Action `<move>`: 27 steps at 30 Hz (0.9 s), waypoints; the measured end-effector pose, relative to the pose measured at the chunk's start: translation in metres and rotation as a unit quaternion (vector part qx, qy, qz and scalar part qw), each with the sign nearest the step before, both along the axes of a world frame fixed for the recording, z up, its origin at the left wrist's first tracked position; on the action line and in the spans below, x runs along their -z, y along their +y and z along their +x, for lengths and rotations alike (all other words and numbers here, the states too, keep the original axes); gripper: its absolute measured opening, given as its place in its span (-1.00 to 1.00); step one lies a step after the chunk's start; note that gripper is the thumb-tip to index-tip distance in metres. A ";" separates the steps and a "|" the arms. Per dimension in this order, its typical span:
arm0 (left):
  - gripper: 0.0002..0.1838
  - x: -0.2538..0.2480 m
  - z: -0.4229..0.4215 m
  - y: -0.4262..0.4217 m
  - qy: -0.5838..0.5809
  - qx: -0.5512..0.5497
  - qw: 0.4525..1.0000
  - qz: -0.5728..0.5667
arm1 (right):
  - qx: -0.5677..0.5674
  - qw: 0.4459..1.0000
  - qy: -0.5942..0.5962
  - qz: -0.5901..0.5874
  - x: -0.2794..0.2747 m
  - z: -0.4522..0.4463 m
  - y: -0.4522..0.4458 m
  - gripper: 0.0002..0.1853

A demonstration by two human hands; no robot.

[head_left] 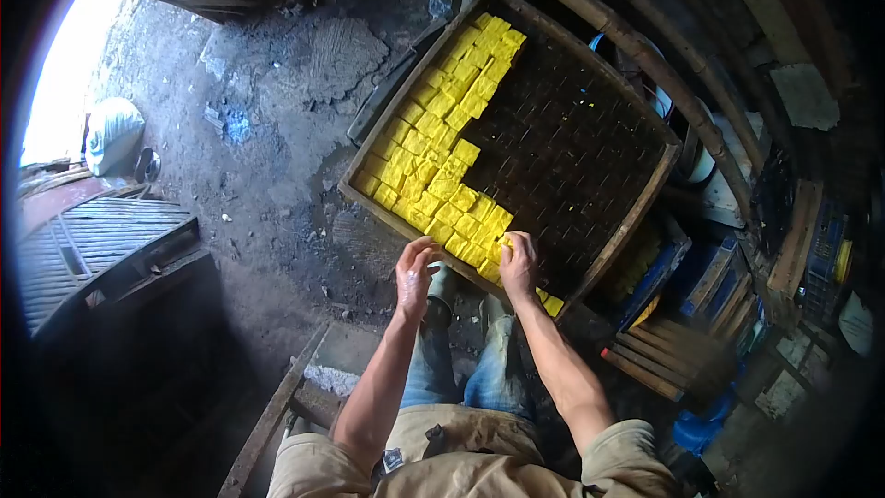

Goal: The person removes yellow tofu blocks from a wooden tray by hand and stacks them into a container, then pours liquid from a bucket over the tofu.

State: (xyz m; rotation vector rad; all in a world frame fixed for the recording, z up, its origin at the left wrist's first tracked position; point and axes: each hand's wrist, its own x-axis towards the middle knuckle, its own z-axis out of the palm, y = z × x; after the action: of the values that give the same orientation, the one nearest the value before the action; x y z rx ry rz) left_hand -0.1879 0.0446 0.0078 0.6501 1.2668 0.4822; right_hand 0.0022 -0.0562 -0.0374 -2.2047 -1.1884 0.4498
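Observation:
A large square wooden-framed tray [590,138] with a dark woven base lies in front of me. Rows of small yellow blocks [429,143], which look like tofu, cover its left side and run along the near edge. My right hand [519,267] is over the near edge, its fingers closed on a yellow block at the border of the rows. My left hand [417,272] hovers by the tray's near left rim, with fingers curved and apart and nothing visible in them. A few more blocks [550,302] lie beside my right wrist, near the front corner.
Slatted wooden racks [664,350] and blue crates [710,277] stand at the right. Bamboo poles [636,41] run behind the tray. A slatted panel [111,240] and a pale sack [115,134] are at the left, on a rough, dirty floor [277,120].

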 end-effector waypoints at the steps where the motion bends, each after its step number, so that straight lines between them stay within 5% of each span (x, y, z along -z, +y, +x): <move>1: -0.66 0.004 0.003 -0.002 -0.006 0.000 1.000 -0.011 | 0.026 0.997 0.077 -0.016 -0.009 -0.002 0.000 -0.74; 3: -0.67 0.009 0.008 -0.002 -0.011 -0.014 0.999 -0.038 | -0.004 0.998 0.046 0.042 -0.022 0.008 0.012 -0.72; 6: -0.68 0.015 0.010 -0.006 -0.008 -0.039 0.998 -0.047 | -0.017 0.992 0.119 -0.034 -0.022 0.018 0.035 -0.69; 8: -0.68 0.016 0.011 -0.005 -0.019 -0.047 0.997 -0.052 | -0.025 0.999 -0.027 -0.025 -0.012 0.014 0.050 -0.61; 11: -0.68 0.020 0.007 -0.003 -0.039 -0.065 0.996 -0.048 | -0.078 0.993 -0.092 -0.009 -0.001 -0.002 0.043 -0.53; 15: -0.67 0.021 0.006 -0.001 -0.052 -0.075 0.994 -0.054 | -0.036 0.989 0.097 -0.104 -0.023 -0.006 0.038 -0.48; 22: -0.69 0.021 0.006 0.006 -0.059 -0.088 0.993 -0.050 | -0.098 0.991 0.092 -0.010 -0.003 0.016 0.086 -0.60; 25: -0.68 0.021 0.001 0.008 -0.065 -0.089 0.992 -0.053 | -0.077 0.987 0.121 -0.070 -0.004 0.019 0.082 -0.60; 27: -0.67 0.021 -0.002 0.010 -0.076 -0.095 0.990 -0.065 | -0.043 0.953 0.293 -0.063 -0.008 0.029 0.071 -0.53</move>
State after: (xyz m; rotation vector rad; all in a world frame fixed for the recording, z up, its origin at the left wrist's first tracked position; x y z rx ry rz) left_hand -0.1897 0.0545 -0.0135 0.3776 1.2104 0.5903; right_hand 0.0314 0.0143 -0.0296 -1.9119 -0.9421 1.1503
